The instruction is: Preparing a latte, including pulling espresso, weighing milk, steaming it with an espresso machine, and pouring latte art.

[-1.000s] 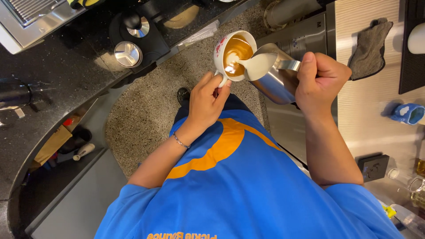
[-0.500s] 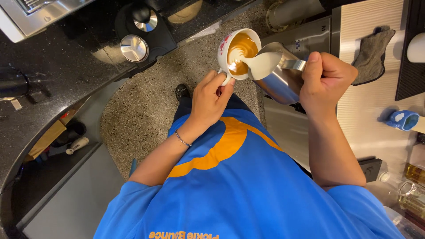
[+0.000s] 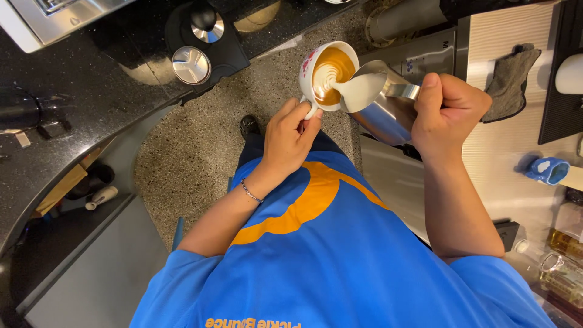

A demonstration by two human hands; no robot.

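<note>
Far left: black speckled tabletop (image 3: 91, 61) with two round metal discs (image 3: 191, 64) on a black block. Below it, speckled floor (image 3: 182, 152) and one dark shoe (image 3: 249, 126).

Left hand (image 3: 288, 136), thin bracelet (image 3: 249, 191) on the wrist, fingers closed on the handle of a white cup (image 3: 328, 73). Cup is held in the air over the floor, tilted toward the jug, brown coffee inside with a white swirl on top.

Just right, touching the cup rim: steel milk jug (image 3: 379, 106), tipped, white milk at its spout running into the cup. Right hand (image 3: 446, 112) holds it, fingers wrapped round the jug handle, thumb on top.

Further right: pale ridged tabletop (image 3: 504, 170) with a grey cloth (image 3: 513, 79) and a small blue thing (image 3: 546, 170). Bottom: blue shirt (image 3: 340, 273) with an orange band.
</note>
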